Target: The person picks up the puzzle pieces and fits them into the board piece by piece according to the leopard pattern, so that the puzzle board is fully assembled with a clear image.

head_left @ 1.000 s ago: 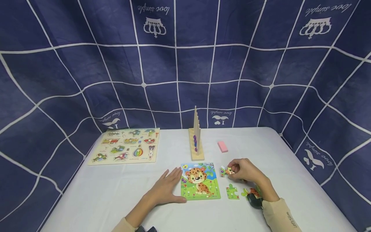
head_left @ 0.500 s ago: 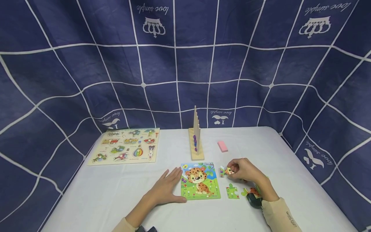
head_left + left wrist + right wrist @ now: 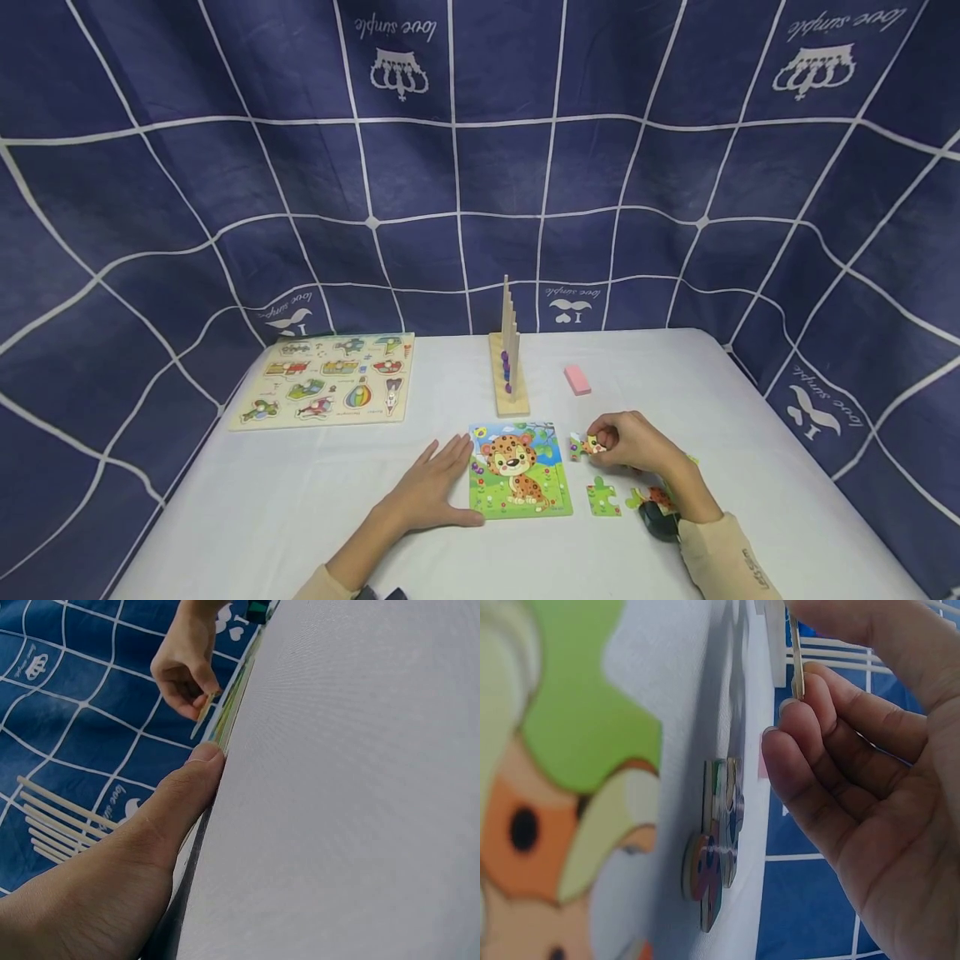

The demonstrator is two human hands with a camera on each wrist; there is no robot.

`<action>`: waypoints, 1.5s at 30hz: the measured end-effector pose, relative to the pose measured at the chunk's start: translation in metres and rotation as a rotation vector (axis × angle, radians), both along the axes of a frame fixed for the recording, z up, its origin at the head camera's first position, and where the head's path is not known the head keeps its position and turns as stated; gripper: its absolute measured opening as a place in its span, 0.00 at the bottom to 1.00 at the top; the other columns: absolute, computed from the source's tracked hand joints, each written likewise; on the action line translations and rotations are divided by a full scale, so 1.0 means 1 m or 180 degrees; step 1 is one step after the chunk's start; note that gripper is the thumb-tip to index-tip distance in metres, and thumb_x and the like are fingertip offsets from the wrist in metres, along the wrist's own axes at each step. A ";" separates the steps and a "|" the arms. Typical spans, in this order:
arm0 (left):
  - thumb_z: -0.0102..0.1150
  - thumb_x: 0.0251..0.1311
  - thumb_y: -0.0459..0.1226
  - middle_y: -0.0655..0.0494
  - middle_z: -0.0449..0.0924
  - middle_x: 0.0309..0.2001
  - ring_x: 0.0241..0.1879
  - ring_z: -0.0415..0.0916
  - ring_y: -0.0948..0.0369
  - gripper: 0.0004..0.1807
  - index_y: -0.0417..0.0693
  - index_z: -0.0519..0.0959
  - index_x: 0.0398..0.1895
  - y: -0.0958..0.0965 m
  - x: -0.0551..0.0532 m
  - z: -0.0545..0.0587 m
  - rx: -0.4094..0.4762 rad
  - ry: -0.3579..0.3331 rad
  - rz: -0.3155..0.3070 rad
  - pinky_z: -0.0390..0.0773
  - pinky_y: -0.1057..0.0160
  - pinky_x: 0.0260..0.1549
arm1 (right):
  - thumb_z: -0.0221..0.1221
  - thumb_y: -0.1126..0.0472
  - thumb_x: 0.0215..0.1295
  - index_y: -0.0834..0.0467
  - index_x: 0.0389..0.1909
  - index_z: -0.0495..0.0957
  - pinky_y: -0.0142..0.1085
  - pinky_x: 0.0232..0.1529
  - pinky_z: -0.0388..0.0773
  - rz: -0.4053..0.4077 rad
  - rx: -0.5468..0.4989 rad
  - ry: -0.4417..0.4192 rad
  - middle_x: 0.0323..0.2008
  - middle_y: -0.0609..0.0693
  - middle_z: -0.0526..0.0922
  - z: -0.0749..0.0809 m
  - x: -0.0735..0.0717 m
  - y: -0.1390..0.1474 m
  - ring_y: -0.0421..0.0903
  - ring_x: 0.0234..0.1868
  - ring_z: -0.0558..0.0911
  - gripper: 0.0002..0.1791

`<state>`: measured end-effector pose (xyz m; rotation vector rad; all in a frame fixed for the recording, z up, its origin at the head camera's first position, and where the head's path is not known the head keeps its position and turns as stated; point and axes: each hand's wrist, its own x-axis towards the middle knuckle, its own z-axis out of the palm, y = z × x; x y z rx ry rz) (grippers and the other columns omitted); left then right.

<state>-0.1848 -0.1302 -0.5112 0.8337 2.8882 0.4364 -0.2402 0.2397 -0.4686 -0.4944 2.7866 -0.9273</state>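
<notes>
In the head view my left hand (image 3: 427, 492) lies spread on the table, its fingertips and thumb at the left edge of a square leopard picture puzzle board (image 3: 551, 483). My right hand (image 3: 637, 442) pinches a jigsaw piece (image 3: 577, 447) between thumb and fingers, to the right of the board; the right wrist view shows that piece edge-on (image 3: 798, 664). Below it lies a green jigsaw piece (image 3: 600, 498). More pieces, one with orange spots (image 3: 660, 497), are partly hidden under the right wrist. The left wrist view shows my left thumb (image 3: 176, 799) at the board's edge.
Behind the board stands a wooden base (image 3: 513, 407) with upright pegs and purple beads. A pink block (image 3: 577, 380) lies to its right. At the back left is a vehicle knob puzzle (image 3: 330, 408). A blue checked curtain (image 3: 495, 167) hangs around the white table (image 3: 300, 492).
</notes>
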 end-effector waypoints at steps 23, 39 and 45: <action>0.49 0.42 0.80 0.53 0.46 0.79 0.78 0.46 0.55 0.66 0.47 0.50 0.77 0.000 -0.002 0.000 -0.0008 -0.0017 0.0001 0.47 0.47 0.76 | 0.75 0.59 0.45 0.57 0.36 0.82 0.27 0.24 0.71 0.0013 0.0000 -0.0043 0.24 0.44 0.76 0.002 0.002 -0.004 0.39 0.27 0.72 0.17; 0.50 0.41 0.80 0.53 0.46 0.79 0.78 0.46 0.55 0.67 0.47 0.50 0.77 0.000 -0.001 0.001 -0.0003 -0.0016 0.0029 0.46 0.47 0.76 | 0.75 0.60 0.45 0.57 0.36 0.82 0.27 0.25 0.70 0.0042 0.0007 -0.0023 0.25 0.45 0.76 0.003 0.002 -0.007 0.39 0.28 0.72 0.17; 0.50 0.41 0.80 0.55 0.45 0.79 0.78 0.45 0.56 0.66 0.48 0.50 0.77 0.001 -0.001 0.001 -0.0022 -0.0074 0.0054 0.45 0.48 0.77 | 0.74 0.60 0.45 0.58 0.36 0.82 0.27 0.25 0.70 0.0075 0.0001 0.0001 0.25 0.45 0.76 0.002 0.002 -0.007 0.39 0.28 0.72 0.17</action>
